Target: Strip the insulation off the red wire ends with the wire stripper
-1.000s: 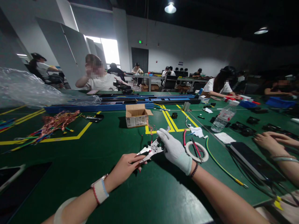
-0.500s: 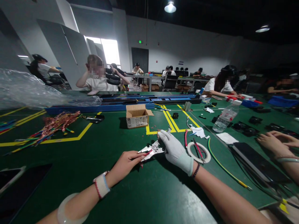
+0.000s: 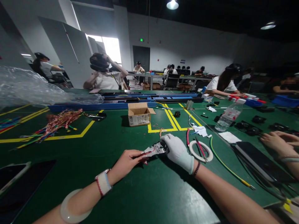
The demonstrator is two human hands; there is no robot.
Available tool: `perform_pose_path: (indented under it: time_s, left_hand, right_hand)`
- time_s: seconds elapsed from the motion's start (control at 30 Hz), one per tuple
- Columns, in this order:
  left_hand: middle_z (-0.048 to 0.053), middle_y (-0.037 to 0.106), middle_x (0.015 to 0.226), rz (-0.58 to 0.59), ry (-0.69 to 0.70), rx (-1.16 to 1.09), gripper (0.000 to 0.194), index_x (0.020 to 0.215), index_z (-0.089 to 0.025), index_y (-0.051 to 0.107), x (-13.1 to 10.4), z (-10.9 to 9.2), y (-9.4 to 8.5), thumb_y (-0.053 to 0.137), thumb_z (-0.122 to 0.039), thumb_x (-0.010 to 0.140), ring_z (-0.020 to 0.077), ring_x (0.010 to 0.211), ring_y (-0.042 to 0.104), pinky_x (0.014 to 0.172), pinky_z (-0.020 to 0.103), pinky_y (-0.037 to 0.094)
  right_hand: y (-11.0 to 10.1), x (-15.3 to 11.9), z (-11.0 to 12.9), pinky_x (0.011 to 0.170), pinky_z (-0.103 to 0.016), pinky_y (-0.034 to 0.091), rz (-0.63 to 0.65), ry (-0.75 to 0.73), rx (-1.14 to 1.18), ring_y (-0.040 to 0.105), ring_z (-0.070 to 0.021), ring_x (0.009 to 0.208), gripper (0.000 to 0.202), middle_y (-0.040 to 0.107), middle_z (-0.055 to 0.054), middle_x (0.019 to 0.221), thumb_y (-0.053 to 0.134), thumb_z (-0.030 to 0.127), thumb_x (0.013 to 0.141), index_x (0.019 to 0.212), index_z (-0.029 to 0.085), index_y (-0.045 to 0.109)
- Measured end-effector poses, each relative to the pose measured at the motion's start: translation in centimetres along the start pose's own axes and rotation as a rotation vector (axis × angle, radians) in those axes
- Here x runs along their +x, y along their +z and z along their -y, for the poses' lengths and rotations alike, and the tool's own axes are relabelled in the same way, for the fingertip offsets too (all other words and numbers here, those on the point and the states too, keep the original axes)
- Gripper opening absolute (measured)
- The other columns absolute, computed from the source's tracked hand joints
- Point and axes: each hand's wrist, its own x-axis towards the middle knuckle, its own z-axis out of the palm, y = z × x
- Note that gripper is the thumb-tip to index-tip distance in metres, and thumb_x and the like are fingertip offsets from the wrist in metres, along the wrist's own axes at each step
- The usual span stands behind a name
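Note:
My bare left hand (image 3: 126,164) is closed round the handles of a pair of wire strippers (image 3: 154,150), held low over the green table. Red shows along the handles. The tool's metal head points right, toward my gloved right hand (image 3: 179,153). That hand's fingers are curled at the jaws and cover their tip. Thin copper strands (image 3: 161,133) of a wire stick up beside the gloved fingers; the rest of that wire is hidden. Copper scraps lie on the table just beyond.
An open cardboard box (image 3: 139,119) stands ahead. Left lies a bundle of stripped copper wires (image 3: 64,121). To the right are a white tape roll (image 3: 192,155), a green-yellow cable (image 3: 227,168), a plastic bottle (image 3: 227,116) and a black device (image 3: 263,161). A co-worker's hands (image 3: 277,144) rest farther right.
The strippers' handles have come closer together. My gloved fingers have curled lower round the jaws, and copper strands now show above them. The person opposite has raised a headset over the head.

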Motion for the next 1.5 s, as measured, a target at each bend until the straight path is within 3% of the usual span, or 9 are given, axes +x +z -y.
perform_pose_path:
  time_s: [0.17, 0.27, 0.4, 0.6, 0.77, 0.93, 1.2, 1.5]
  left_hand:
    - [0.006, 0.073, 0.077, 0.0, -0.025, -0.054, 0.025, 0.08, -0.012, 0.075, -0.1, 0.1, 0.1, 0.063, -0.034, 0.08, 0.0195, 0.073, 0.065, 0.071, 0.029, 0.049]
    - [0.005, 0.07, 0.077, 0.008, -0.096, -0.113, 0.026, 0.084, -0.012, 0.072, -0.2, 0.1, 0.3, 0.063, -0.035, 0.079, 0.0153, 0.062, 0.061, 0.062, 0.027, 0.049]
    - [0.003, 0.067, 0.079, 0.071, -0.131, -0.142, 0.032, 0.092, -0.012, 0.069, -0.2, 0.1, 0.4, 0.058, -0.04, 0.083, 0.0091, 0.053, 0.051, 0.051, 0.022, 0.043]
    - [0.005, 0.064, 0.082, 0.165, -0.093, -0.315, 0.04, 0.111, -0.012, 0.063, 0.0, 1.0, 0.5, 0.052, -0.042, 0.088, 0.0091, 0.055, 0.049, 0.053, 0.023, 0.043]
    - [0.002, 0.06, 0.073, 0.177, -0.108, -0.403, 0.039, 0.11, -0.011, 0.06, 0.2, 1.4, 0.5, 0.05, -0.043, 0.09, 0.0091, 0.053, 0.048, 0.049, 0.021, 0.039]
    - [-0.005, 0.045, 0.06, 0.145, -0.12, -0.384, 0.038, 0.101, -0.012, 0.063, 0.1, 1.2, 0.3, 0.048, -0.046, 0.09, 0.0066, 0.047, 0.034, 0.044, 0.018, 0.028]
    - [-0.002, 0.054, 0.067, 0.238, -0.134, -0.267, 0.036, 0.104, -0.014, 0.067, -0.2, 0.7, 0.3, 0.055, -0.044, 0.087, 0.0087, 0.056, 0.047, 0.053, 0.02, 0.038]
    - [0.003, 0.067, 0.075, 0.167, -0.178, -0.299, 0.036, 0.093, -0.011, 0.07, -0.1, 0.3, 0.8, 0.057, -0.044, 0.086, 0.0105, 0.057, 0.057, 0.055, 0.023, 0.046]
  right_hand:
    - [-0.7, 0.0, 0.3, 0.067, -0.028, 0.035, 0.012, 0.037, -0.083, 0.056, -0.0188, 0.078, 0.023, 0.061, -0.005, 0.094, 0.052, 0.01, 0.08, 0.099, 0.02, 0.059]
    - [-1.1, 0.1, 0.4, 0.066, -0.028, 0.035, 0.023, 0.057, -0.109, 0.056, -0.0186, 0.077, 0.02, 0.062, -0.005, 0.092, 0.052, 0.011, 0.081, 0.097, 0.021, 0.06]
    - [-1.1, 0.0, 0.5, 0.067, -0.027, 0.038, 0.016, 0.086, -0.109, 0.058, -0.0186, 0.081, 0.026, 0.062, -0.005, 0.096, 0.049, 0.01, 0.082, 0.102, 0.022, 0.06]
    - [-0.9, -0.1, 0.7, 0.069, -0.027, 0.044, 0.035, 0.089, -0.117, 0.059, -0.0204, 0.091, 0.041, 0.061, -0.008, 0.11, 0.048, 0.007, 0.078, 0.116, 0.021, 0.055]
    - [-0.9, 0.0, 0.7, 0.073, -0.03, 0.047, 0.047, 0.073, -0.179, 0.06, -0.0223, 0.092, 0.045, 0.061, -0.011, 0.114, 0.048, 0.007, 0.078, 0.121, 0.019, 0.053]
    - [-0.6, -0.1, 0.2, 0.075, -0.03, 0.05, -0.011, 0.049, -0.145, 0.062, -0.021, 0.093, 0.05, 0.059, -0.012, 0.121, 0.044, 0.006, 0.08, 0.127, 0.018, 0.051]
    - [-0.4, -0.3, 0.0, 0.09, -0.037, 0.051, -0.121, -0.038, -0.108, 0.059, -0.024, 0.111, 0.066, 0.043, -0.014, 0.144, 0.04, -0.001, 0.077, 0.141, 0.018, 0.039]
    - [0.2, -0.4, 0.3, 0.104, -0.046, 0.041, -0.182, -0.075, 0.09, 0.036, -0.0262, 0.135, 0.082, 0.032, -0.015, 0.149, 0.042, -0.004, 0.069, 0.146, 0.019, 0.026]
